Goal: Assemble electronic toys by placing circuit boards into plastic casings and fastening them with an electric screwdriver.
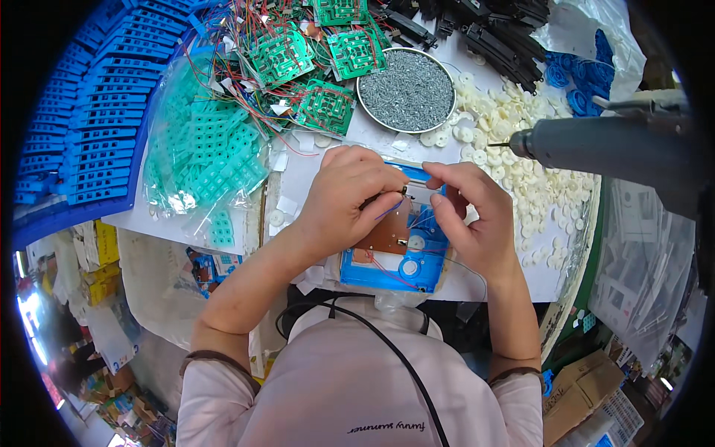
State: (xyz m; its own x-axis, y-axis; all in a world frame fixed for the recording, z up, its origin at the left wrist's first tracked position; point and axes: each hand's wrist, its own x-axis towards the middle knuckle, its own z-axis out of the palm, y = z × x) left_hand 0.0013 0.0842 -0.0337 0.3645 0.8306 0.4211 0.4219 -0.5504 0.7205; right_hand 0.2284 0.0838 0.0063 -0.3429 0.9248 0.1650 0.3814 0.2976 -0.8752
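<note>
A blue plastic housing [428, 277] lies on the table in front of me, with a brown circuit board [378, 237] over its left part. Thin wires run across the housing, and a round ring [409, 267] shows near its lower edge. My left hand [348, 195] is over the board, thumb and fingers pinched together; a small dark part and a blue wire show at the fingertips, too small to name. My right hand [477, 216] is at the housing's right edge, thumb and index finger bent and apart, near a pale strip [421, 194] at the housing's top.
Green circuit boards [324, 104] with wires and a round tray of screws [365, 104] stand behind. Teal keypads [216, 149] in a bag lie left, beside stacked blue parts [97, 112]. Cream plastic wheels [547, 179] spread right, below an overhanging electric screwdriver [596, 141].
</note>
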